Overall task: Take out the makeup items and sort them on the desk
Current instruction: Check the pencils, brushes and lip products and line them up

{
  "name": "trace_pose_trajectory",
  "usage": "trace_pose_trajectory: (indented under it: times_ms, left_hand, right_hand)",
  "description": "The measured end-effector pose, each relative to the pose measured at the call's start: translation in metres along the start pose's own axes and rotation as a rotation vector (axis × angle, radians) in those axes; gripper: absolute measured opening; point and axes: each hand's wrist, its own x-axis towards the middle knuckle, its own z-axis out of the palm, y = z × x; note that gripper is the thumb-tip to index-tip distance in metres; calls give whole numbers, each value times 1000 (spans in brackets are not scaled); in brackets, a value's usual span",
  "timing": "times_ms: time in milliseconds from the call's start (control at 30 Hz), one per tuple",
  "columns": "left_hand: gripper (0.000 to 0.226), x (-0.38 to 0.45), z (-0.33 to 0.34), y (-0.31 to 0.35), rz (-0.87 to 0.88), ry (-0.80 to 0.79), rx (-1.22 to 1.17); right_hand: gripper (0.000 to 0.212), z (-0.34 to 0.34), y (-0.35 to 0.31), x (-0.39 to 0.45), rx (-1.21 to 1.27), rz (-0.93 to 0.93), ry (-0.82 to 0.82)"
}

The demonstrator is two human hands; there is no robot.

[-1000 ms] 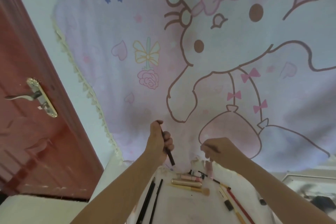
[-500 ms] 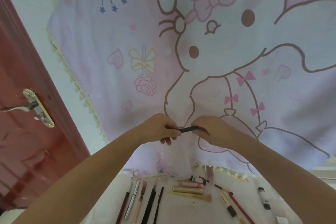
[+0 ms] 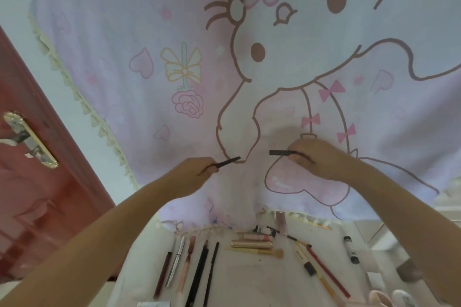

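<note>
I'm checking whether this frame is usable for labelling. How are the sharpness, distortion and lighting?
Head view: wide-angle bending curves the door and curtain edges; light is soft and even, without glare; the left hand and right hand are slightly soft, and the makeup on the desk blurs toward the bottom edge.

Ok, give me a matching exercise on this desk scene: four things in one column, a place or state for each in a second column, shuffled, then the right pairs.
Things:
1. left hand
2. right hand
3. gold tube
4. red pencil

Places or states:
A. lies crosswise on the desk below the curtain hem
B. holds a thin dark piece pointing up and right
C. lies slanted on the right part of the desk
D. holds a short dark piece pointing left

Pairs: 1-B, 2-D, 3-A, 4-C
</note>
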Motion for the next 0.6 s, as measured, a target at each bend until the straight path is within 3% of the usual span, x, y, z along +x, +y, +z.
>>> trace_pose_trajectory:
  times_ms: [167, 433, 600]
  left_hand:
    - [30, -1, 10, 13, 72, 22, -66]
    - [29, -12, 25, -2, -13, -29, -148]
    - [28, -20, 59, -24, -124, -209, -163]
  right_hand:
    - [27, 16, -20, 14, 35, -12, -70]
    - [26, 40, -24, 24, 96, -44, -154]
    - [24, 83, -32, 34, 103, -65, -301]
